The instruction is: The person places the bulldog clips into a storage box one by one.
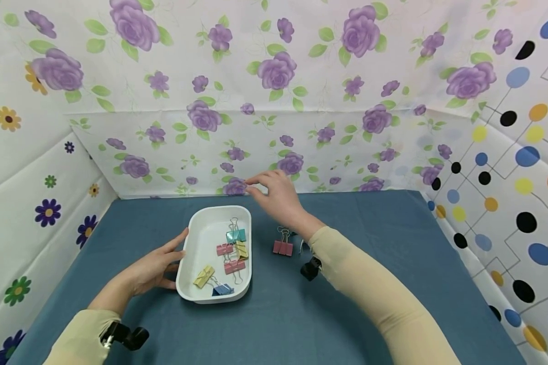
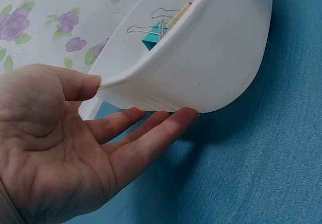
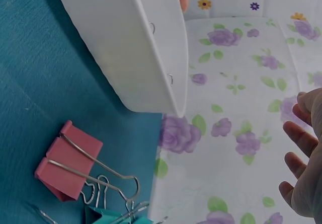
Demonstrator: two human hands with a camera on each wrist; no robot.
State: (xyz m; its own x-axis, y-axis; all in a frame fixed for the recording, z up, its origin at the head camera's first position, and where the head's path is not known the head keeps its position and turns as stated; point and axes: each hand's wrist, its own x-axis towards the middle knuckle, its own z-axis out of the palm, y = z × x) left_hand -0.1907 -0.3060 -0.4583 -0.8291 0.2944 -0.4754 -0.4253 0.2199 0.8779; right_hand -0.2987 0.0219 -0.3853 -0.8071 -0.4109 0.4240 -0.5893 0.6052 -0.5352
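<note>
A white plastic tray (image 1: 196,253) stands on the table with several binder clips inside. My left hand (image 1: 152,268) holds its left side, thumb at the rim and fingers against the outer wall (image 2: 211,58). Among the clips in it are a teal binder clip (image 1: 236,235), a yellow binder clip (image 1: 204,277) and a blue binder clip (image 1: 223,290). My right hand (image 1: 276,197) is raised beyond the tray's far right corner, fingers loosely bent and nothing between them. Below it, a large red binder clip (image 1: 283,248) lies on the table.
Next to the red clip sits another teal binder clip (image 3: 113,216), partly hidden by my right forearm in the head view. A blue cloth (image 1: 274,314) covers the table. Flower-patterned sheeting (image 1: 164,132) rises behind, and dotted sheeting (image 1: 507,203) stands at the right.
</note>
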